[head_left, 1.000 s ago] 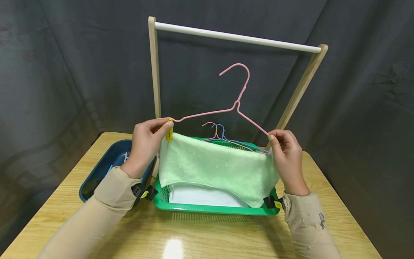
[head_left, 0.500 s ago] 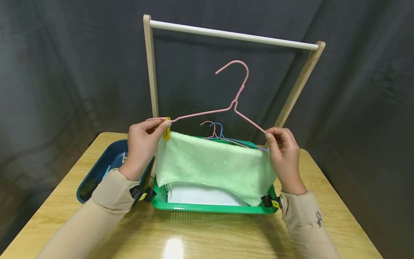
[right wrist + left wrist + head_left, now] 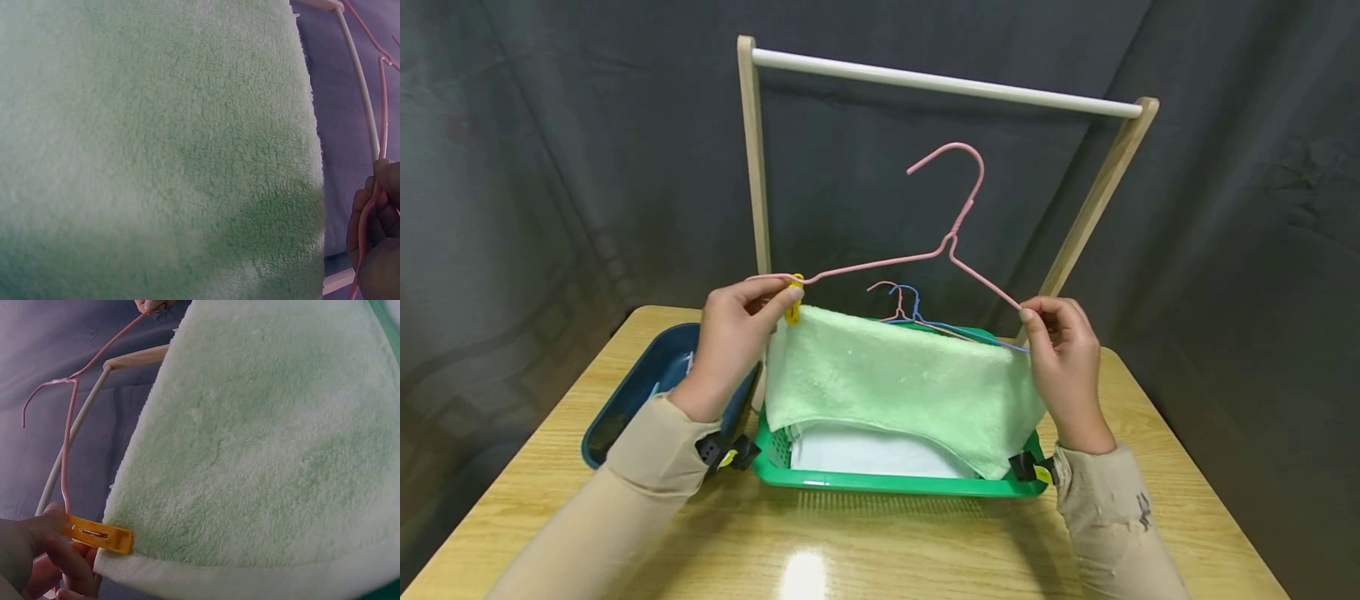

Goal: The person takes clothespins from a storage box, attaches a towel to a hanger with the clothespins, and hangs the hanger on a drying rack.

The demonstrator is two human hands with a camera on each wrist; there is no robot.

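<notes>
A pink wire clothes hanger (image 3: pixel 883 264) is held up between both hands, its hook pointing up. My left hand (image 3: pixel 733 329) pinches its left end together with a yellow clothespin (image 3: pixel 99 534). The clothespin overlaps the top left corner of a light green towel (image 3: pixel 902 392); whether it bites on the hanger too, I cannot tell. My right hand (image 3: pixel 1066 358) pinches the hanger's right arm between thumb and fingers, beside the towel's right end. The towel hangs below the hanger, and the hanger's lower bar is hidden.
Behind the towel stands a green basket (image 3: pixel 895 482) with a white cloth (image 3: pixel 872 450) and more hangers, including a blue hanger (image 3: pixel 917 302). A dark blue tray (image 3: pixel 617 417) with small items sits left. A wooden rack with a white rail (image 3: pixel 947 83) rises behind.
Hands, hanger and towel stay almost in place. Slightly more of the hanger's left tip shows above my left fingers than a second ago; the whole view shifts a little.
</notes>
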